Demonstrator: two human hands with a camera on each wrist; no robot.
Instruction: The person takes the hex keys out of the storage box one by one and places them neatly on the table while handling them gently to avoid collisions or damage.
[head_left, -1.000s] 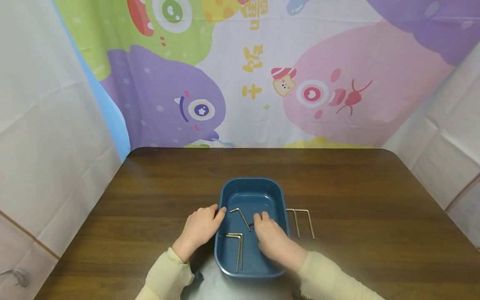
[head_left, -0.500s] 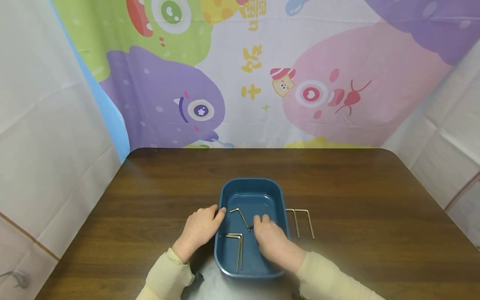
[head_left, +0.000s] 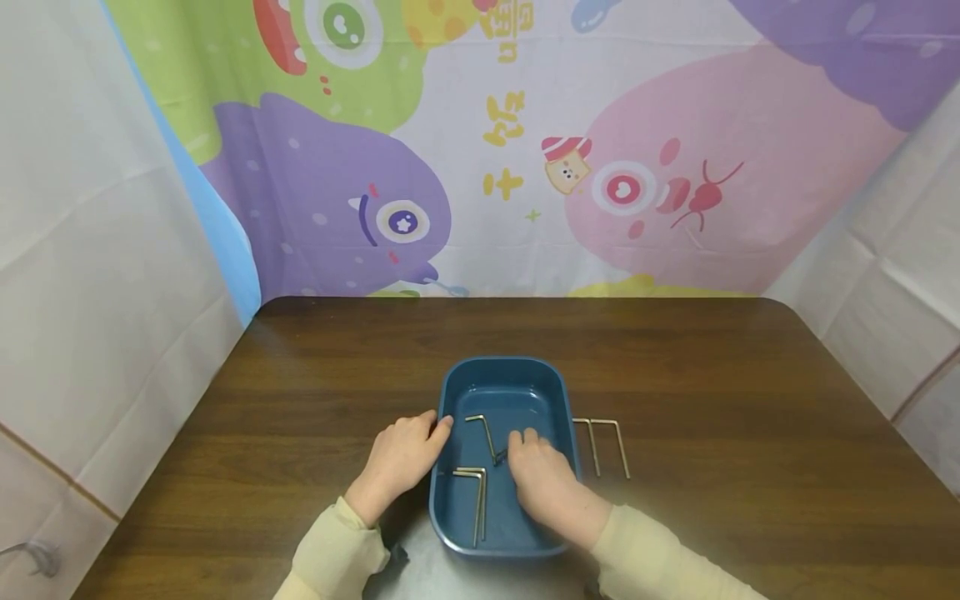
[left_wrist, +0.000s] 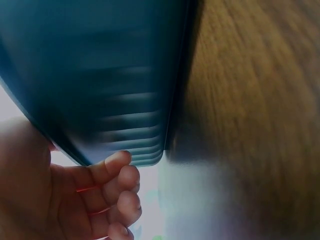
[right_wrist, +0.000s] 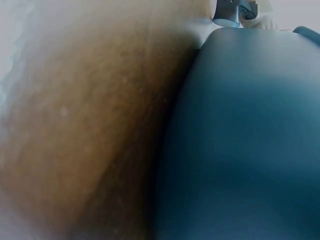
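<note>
A blue tray (head_left: 504, 360) stands in front of me in the head view. My left hand (head_left: 406, 447) holds its left wall, thumb over the rim and fingers outside; the left wrist view shows those fingers (left_wrist: 120, 187) bent against the wall. Inside the tray my right hand (head_left: 542, 471), fingers curled down, pinches a small dark piece (head_left: 501, 457), mostly hidden; I cannot tell its kind. It meets the lower end of a brass-coloured hex key (head_left: 487, 437). Two similar hex keys (head_left: 480, 504) lie side by side near the tray's front left.
Two more hex keys (head_left: 592, 446) lie on the brown wooden table (head_left: 712, 400), just right of the tray. A shiny grey surface (head_left: 431, 567) shows below the tray's front edge. A cartoon-print cloth (head_left: 510, 242) hangs behind the table.
The single hex key in the tray has turned to stand steeper, its bent end shifting right and its lower end left. The dark piece at my right fingers has tipped downward. My left hand stays put.
</note>
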